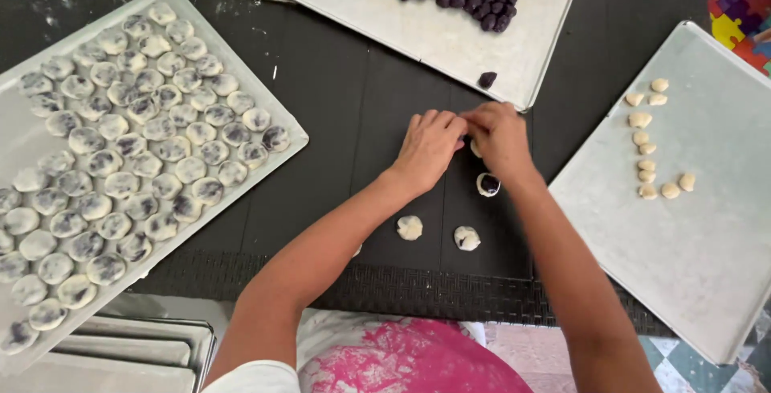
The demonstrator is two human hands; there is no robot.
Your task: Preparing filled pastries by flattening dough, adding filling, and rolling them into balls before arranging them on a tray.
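My left hand (428,146) and my right hand (499,138) meet fingertip to fingertip over the dark table, pinching a pale piece of dough (475,149) that shows only as a sliver between them. Just below my right wrist lies a dough round with dark purple filling showing (487,184). Nearer to me sit two closed filled rounds, one plain (409,228) and one with a purple streak (467,238).
A big tray (16,132) on the left holds several rows of filled rounds. At the top, a tray (377,4) carries dark purple filling balls, one ball (487,80) apart. The right tray (707,224) holds several small dough pieces (647,170). Stacked trays (136,345) lie bottom left.
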